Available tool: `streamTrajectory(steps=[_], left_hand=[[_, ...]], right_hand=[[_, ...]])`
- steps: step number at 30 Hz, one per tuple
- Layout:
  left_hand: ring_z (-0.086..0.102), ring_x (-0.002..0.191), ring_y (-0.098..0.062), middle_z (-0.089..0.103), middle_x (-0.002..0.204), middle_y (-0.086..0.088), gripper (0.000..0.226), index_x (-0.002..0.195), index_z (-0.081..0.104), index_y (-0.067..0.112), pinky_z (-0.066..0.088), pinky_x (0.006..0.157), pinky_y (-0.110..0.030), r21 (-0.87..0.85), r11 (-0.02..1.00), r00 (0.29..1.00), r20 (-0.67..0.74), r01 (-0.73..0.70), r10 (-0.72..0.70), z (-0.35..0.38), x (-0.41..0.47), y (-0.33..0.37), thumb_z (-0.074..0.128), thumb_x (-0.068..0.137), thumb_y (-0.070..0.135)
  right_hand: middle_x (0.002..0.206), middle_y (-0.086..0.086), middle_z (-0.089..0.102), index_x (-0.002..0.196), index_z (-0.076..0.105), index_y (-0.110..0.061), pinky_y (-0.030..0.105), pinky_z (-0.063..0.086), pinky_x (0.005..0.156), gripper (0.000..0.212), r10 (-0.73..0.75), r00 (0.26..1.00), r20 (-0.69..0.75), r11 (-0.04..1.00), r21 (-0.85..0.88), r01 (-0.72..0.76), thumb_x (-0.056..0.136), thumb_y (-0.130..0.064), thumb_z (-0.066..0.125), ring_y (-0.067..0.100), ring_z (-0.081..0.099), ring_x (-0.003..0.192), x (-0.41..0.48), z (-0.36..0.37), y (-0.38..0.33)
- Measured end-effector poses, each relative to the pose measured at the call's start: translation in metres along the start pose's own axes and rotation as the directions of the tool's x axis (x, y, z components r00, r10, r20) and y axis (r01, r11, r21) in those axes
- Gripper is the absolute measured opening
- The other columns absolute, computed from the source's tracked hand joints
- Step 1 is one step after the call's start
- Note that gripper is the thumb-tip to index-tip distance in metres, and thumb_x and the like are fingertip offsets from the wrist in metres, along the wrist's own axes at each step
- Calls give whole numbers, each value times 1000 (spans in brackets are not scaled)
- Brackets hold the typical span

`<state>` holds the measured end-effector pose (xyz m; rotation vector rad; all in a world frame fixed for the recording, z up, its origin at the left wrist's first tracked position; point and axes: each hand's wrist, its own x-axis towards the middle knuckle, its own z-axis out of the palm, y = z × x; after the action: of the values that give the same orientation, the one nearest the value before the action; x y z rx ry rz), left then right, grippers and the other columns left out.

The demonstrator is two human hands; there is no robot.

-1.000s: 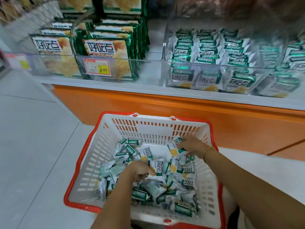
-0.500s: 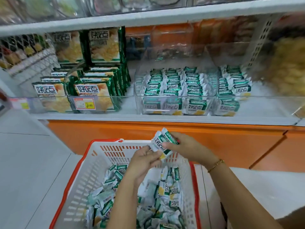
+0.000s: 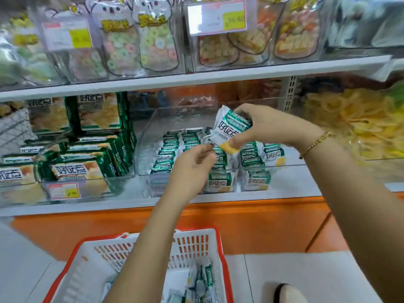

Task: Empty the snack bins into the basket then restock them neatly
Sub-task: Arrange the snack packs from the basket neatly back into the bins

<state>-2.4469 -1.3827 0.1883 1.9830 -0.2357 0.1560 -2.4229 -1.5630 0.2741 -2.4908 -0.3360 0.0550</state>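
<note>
My right hand [image 3: 265,125] grips a small stack of green-and-white snack packets [image 3: 229,129] above the clear snack bin [image 3: 150,119] on the lower shelf. Just below and to the left, my left hand [image 3: 192,162] pinches the lower edge of the same stack with its fingertips. Neat rows of the same packets [image 3: 172,149] fill the bin, partly hidden behind my hands. Down on the floor stands the white basket with a red rim [image 3: 196,243], with more loose packets [image 3: 203,281] in it, partly covered by my left forearm.
Large green snack boxes [image 3: 72,169] fill the bin to the left, with a price tag [image 3: 63,191] in front. Yellow ring snacks [image 3: 354,119] lie to the right. Bagged sweets hang on the upper shelf [image 3: 196,77]. An orange base panel [image 3: 251,224] runs below.
Both hands rose out of the basket with a few packets and have carried them up over the bin. The view has tilted up toward the shelves.
</note>
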Motion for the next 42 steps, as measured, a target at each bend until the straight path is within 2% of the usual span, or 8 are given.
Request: streamTrajectory(steps=[5, 8, 12, 17, 29, 36, 40, 42], left_hand=[[54, 118, -19, 55, 135, -4, 41, 135, 48, 13, 41, 95, -28, 550, 835, 994, 90, 8, -68, -3, 38, -31, 47, 99, 31], [59, 95, -23, 64, 112, -8, 34, 121, 57, 15, 47, 77, -32, 644, 765, 981, 149, 2, -127, -5, 48, -41, 41, 100, 36], [58, 77, -22, 61, 81, -4, 37, 93, 61, 17, 41, 63, -28, 721, 692, 976, 177, -38, -130, -4, 53, -47, 33, 101, 40], [59, 74, -21, 64, 84, -5, 42, 101, 64, 15, 42, 59, -29, 796, 602, 992, 112, -57, -54, 0, 53, -53, 29, 101, 39], [56, 70, -17, 60, 75, 4, 32, 106, 64, 21, 37, 53, -23, 730, 679, 995, 15, -79, 100, 1, 43, -51, 35, 100, 32], [54, 67, -21, 51, 64, 4, 36, 87, 60, 14, 28, 48, -24, 763, 639, 995, 67, -99, 74, 0, 43, -52, 33, 101, 31], [53, 79, -5, 61, 97, 7, 22, 106, 65, 18, 41, 68, -23, 504, 835, 960, -39, -221, 278, -5, 23, -50, 47, 98, 26], [53, 84, -7, 63, 92, 3, 21, 91, 65, 13, 42, 75, -20, 402, 846, 883, -163, -349, 441, -11, 3, -54, 49, 95, 25]], right_hand=[[110, 6, 60, 116, 49, -15, 31, 44, 73, 60, 154, 987, -41, 919, -361, -158, 67, -23, 84, 20, 55, 88, 21, -48, 65], [132, 7, 52, 133, 46, -17, 35, 49, 88, 74, 326, 939, 114, 842, -486, -234, 69, -21, 83, 25, 56, 105, 23, -39, 110], [116, 6, 59, 134, 45, -29, 20, 47, 56, 62, 461, 848, 262, 784, -568, -251, 79, -16, 72, 14, 55, 68, 24, -18, 145], [98, 0, 51, 108, 42, -23, 22, 33, 54, 38, 373, 908, 188, 781, -592, -199, 83, -9, 67, 16, 48, 78, 32, -3, 148], [121, 5, 56, 118, 47, -21, 26, 40, 82, 55, 297, 954, 42, 854, -459, -246, 74, -23, 80, 21, 50, 100, 24, 14, 157], [105, 1, 56, 101, 43, -21, 27, 39, 71, 43, 354, 931, 93, 797, -551, -248, 75, -23, 77, 21, 49, 90, 31, 15, 147], [124, 13, 52, 124, 46, -17, 35, 48, 89, 51, 328, 945, -4, 786, -554, -275, 80, -15, 72, 28, 54, 106, 29, 15, 135], [124, 16, 51, 124, 49, -14, 36, 48, 88, 50, 307, 949, -74, 766, -572, -293, 82, -27, 73, 30, 55, 106, 16, 13, 113]])
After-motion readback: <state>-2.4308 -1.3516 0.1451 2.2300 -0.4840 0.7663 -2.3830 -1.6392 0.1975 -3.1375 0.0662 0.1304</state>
